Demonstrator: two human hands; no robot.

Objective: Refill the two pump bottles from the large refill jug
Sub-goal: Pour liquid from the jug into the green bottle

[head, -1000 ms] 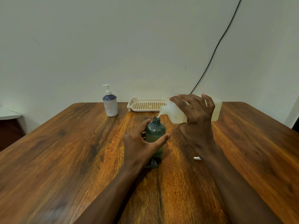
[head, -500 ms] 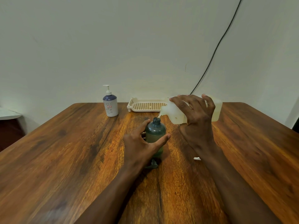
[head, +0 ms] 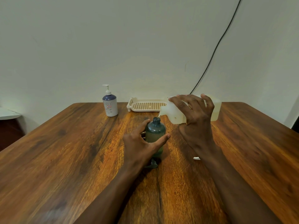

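Note:
A dark green bottle (head: pixel 155 128) stands upright mid-table with its neck uncapped. My left hand (head: pixel 142 146) wraps around its body. My right hand (head: pixel 196 115) grips the translucent white refill jug (head: pixel 173 113), tipped on its side with the spout just above the green bottle's mouth and a thin pale stream between them. The green pump head (head: pixel 152 164) lies on the table just in front of the bottle, partly hidden by my left wrist. A second pump bottle (head: pixel 110 105), white with a dark blue top and white pump, stands at the back left.
A cream slotted tray (head: pixel 145 105) rests by the wall at the table's (head: pixel 64 159) far edge, behind the jug. A small white cap (head: pixel 196 158) lies on the wood beside my right forearm. A black cable (head: pixel 215 50) runs down the wall.
The jug has risen slightly and tipped a little more over the green bottle's neck. My left hand keeps its hold on the bottle.

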